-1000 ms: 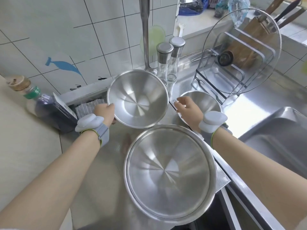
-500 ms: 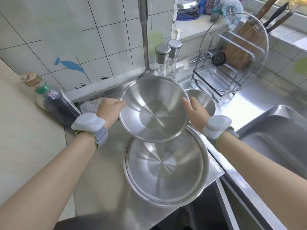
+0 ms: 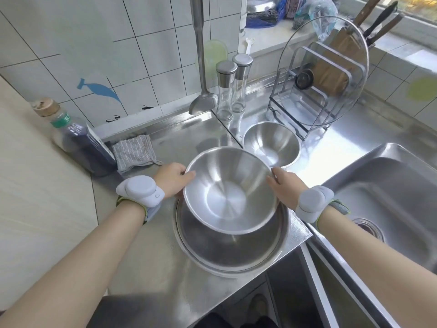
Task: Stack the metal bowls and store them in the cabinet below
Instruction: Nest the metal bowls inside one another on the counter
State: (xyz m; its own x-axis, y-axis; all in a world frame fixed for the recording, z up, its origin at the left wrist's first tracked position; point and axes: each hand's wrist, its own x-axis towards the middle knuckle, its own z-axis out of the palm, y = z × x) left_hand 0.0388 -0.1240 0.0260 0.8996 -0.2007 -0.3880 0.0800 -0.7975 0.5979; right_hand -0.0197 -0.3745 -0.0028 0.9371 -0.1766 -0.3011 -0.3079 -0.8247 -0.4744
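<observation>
Three steel bowls are on view. The medium bowl (image 3: 228, 190) is held by its rim on both sides, tilted slightly, just over or inside the large bowl (image 3: 231, 254) that rests near the counter's front corner. My left hand (image 3: 172, 179) grips its left rim and my right hand (image 3: 285, 187) grips its right rim. A small bowl (image 3: 272, 142) sits on the counter behind, to the right, untouched.
The sink basin (image 3: 387, 197) lies to the right. A rack (image 3: 307, 100) with a glass lid and cutting board stands behind the small bowl. Two glass shakers (image 3: 230, 88), a hanging spatula (image 3: 202, 100), a grey cloth (image 3: 133, 153) and a dark bottle (image 3: 78, 140) line the back.
The medium bowl has come from the back of the counter toward me and down over the large bowl. My right hand left the small bowl and took the medium bowl's right rim.
</observation>
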